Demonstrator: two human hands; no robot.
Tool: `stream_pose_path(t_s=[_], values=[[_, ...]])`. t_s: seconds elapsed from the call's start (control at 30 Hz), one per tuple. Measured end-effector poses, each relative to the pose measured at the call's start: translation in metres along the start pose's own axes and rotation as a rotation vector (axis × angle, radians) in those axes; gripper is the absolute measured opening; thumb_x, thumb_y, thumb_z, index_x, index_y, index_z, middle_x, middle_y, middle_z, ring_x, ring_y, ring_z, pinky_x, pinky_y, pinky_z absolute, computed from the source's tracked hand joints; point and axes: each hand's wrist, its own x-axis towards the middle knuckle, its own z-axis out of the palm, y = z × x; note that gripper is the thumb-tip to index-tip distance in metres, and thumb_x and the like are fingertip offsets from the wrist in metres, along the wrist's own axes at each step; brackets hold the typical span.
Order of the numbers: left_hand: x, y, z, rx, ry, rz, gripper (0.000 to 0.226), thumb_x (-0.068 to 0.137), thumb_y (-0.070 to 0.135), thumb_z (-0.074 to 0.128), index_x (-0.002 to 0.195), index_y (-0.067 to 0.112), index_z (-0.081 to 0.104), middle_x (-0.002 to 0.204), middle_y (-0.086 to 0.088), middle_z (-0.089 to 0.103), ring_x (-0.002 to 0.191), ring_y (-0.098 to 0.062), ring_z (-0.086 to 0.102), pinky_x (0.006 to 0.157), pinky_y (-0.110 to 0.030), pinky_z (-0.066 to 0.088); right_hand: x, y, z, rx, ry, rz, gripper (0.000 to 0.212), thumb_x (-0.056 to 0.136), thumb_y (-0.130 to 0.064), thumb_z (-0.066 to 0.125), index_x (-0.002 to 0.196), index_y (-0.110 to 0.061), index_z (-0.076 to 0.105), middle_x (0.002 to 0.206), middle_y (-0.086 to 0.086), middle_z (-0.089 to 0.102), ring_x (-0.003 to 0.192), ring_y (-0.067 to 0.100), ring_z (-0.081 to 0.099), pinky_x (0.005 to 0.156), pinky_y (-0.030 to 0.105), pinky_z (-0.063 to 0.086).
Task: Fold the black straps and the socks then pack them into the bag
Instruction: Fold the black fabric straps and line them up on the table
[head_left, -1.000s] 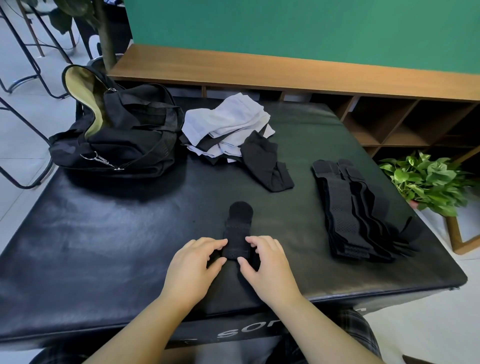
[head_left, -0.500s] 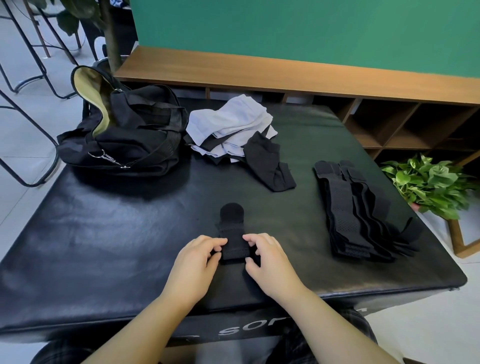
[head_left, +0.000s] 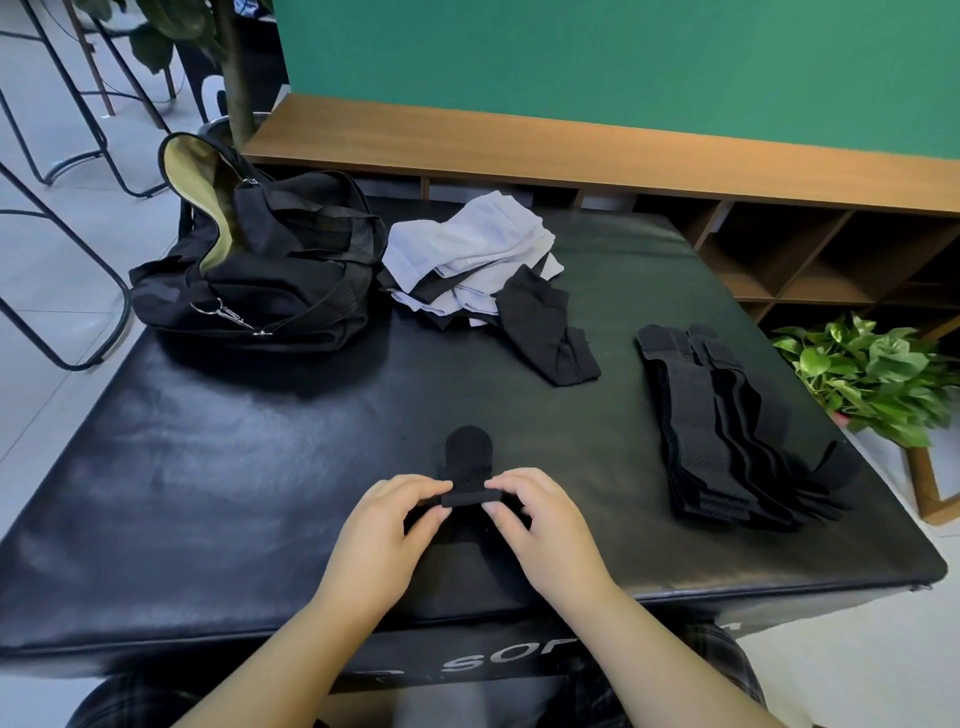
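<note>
A short black perforated strap (head_left: 467, 467) lies on the black padded table (head_left: 234, 467) near the front edge. My left hand (head_left: 387, 530) and my right hand (head_left: 540, 525) each pinch a side of its near end, which is lifted off the table and turned over. A stack of black straps (head_left: 711, 426) lies to the right. A pile of white and black socks (head_left: 483, 260) sits at the back, with one black sock (head_left: 550, 332) beside it. The black duffel bag (head_left: 260, 270) stands open at the back left.
A wooden shelf unit (head_left: 779, 249) runs behind the table under a green wall. A potted green plant (head_left: 872, 374) stands on the floor to the right. Metal chair legs (head_left: 62, 171) stand on the floor at the left.
Both hands have lifted the strap's near end off the table and begun turning it over towards the far end. The view shifted slightly.
</note>
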Motion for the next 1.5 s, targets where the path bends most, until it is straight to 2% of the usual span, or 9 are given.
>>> stream_pose_path(t_s=[0.3, 0.5, 0.63, 0.77, 0.87, 0.97, 1.1, 1.27, 1.5], values=[[0.022, 0.010, 0.012, -0.055, 0.156, -0.205, 0.018, 0.090, 0.024, 0.062, 0.106, 0.023, 0.070, 0.093, 0.014, 0.068, 0.091, -0.003, 0.060, 0.085, -0.029, 0.050, 0.026, -0.009, 0.007, -0.150, 0.017, 0.105, 0.015, 0.096, -0.029, 0.050, 0.105, -0.020, 0.059, 0.092, -0.012, 0.050, 0.090, 0.007, 0.047, 0.073, 0.021, 0.038], [0.033, 0.010, 0.017, -0.014, 0.186, -0.252, 0.025, 0.090, 0.026, 0.062, 0.115, 0.022, 0.067, 0.101, 0.009, 0.070, 0.095, -0.007, 0.061, 0.088, -0.031, 0.050, 0.036, -0.009, 0.013, -0.128, 0.043, 0.193, 0.041, 0.096, -0.030, 0.053, 0.135, -0.020, 0.048, 0.109, -0.007, 0.056, 0.104, 0.013, 0.052, 0.087, 0.026, 0.045], [0.037, 0.008, 0.018, 0.016, 0.177, -0.256, 0.028, 0.090, 0.027, 0.062, 0.117, 0.021, 0.065, 0.104, 0.008, 0.069, 0.097, -0.009, 0.061, 0.088, -0.033, 0.050, 0.036, -0.011, 0.013, -0.110, 0.069, 0.224, 0.037, 0.095, -0.030, 0.055, 0.130, -0.024, 0.047, 0.113, -0.009, 0.055, 0.105, 0.013, 0.052, 0.086, 0.030, 0.047], [0.039, 0.006, 0.018, 0.082, 0.159, -0.189, 0.030, 0.091, 0.027, 0.061, 0.120, 0.022, 0.062, 0.111, 0.011, 0.061, 0.092, -0.007, 0.057, 0.084, -0.025, 0.048, 0.035, -0.010, 0.015, -0.123, 0.110, 0.167, 0.035, 0.094, -0.029, 0.056, 0.128, -0.024, 0.049, 0.122, -0.009, 0.051, 0.108, 0.013, 0.051, 0.088, 0.029, 0.047], [0.038, 0.000, 0.017, 0.171, 0.125, -0.053, 0.036, 0.091, 0.023, 0.061, 0.127, 0.017, 0.059, 0.127, 0.009, 0.053, 0.109, -0.012, 0.053, 0.093, -0.023, 0.044, 0.034, -0.005, 0.017, -0.195, 0.126, 0.085, 0.029, 0.095, -0.025, 0.056, 0.123, -0.017, 0.060, 0.124, -0.006, 0.051, 0.112, 0.013, 0.048, 0.091, 0.021, 0.042], [0.036, -0.005, 0.016, 0.320, 0.095, 0.100, 0.039, 0.089, 0.016, 0.064, 0.127, 0.013, 0.059, 0.137, 0.002, 0.050, 0.121, -0.020, 0.049, 0.097, -0.031, 0.042, 0.033, -0.002, 0.021, -0.293, 0.128, 0.010, 0.025, 0.092, -0.015, 0.061, 0.115, -0.010, 0.067, 0.119, -0.002, 0.061, 0.106, 0.019, 0.056, 0.088, 0.028, 0.049], [0.031, -0.009, 0.018, 0.525, 0.025, 0.321, 0.048, 0.062, 0.022, 0.088, 0.107, 0.017, 0.071, 0.116, 0.004, 0.067, 0.106, -0.018, 0.065, 0.073, -0.032, 0.055, 0.029, 0.001, 0.022, -0.346, 0.129, -0.058, 0.027, 0.077, -0.004, 0.073, 0.104, -0.008, 0.072, 0.106, 0.000, 0.069, 0.091, 0.024, 0.065, 0.073, 0.038, 0.058], [0.028, -0.016, 0.015, 0.465, 0.011, 0.283, 0.042, 0.075, 0.020, 0.079, 0.115, 0.018, 0.068, 0.123, 0.006, 0.064, 0.116, -0.018, 0.059, 0.085, -0.035, 0.050, 0.023, -0.002, 0.016, -0.314, 0.090, -0.073, 0.022, 0.086, -0.012, 0.066, 0.107, -0.013, 0.071, 0.109, -0.001, 0.069, 0.101, 0.021, 0.060, 0.088, 0.032, 0.051], [0.019, -0.031, -0.008, 0.471, 0.067, 0.248, 0.037, 0.070, 0.014, 0.083, 0.105, 0.019, 0.072, 0.112, 0.006, 0.069, 0.106, -0.019, 0.065, 0.077, -0.034, 0.054, 0.023, -0.024, 0.029, -0.285, -0.004, -0.067, 0.020, 0.090, -0.016, 0.062, 0.107, -0.016, 0.070, 0.110, -0.005, 0.067, 0.107, 0.014, 0.057, 0.092, 0.014, 0.034]])
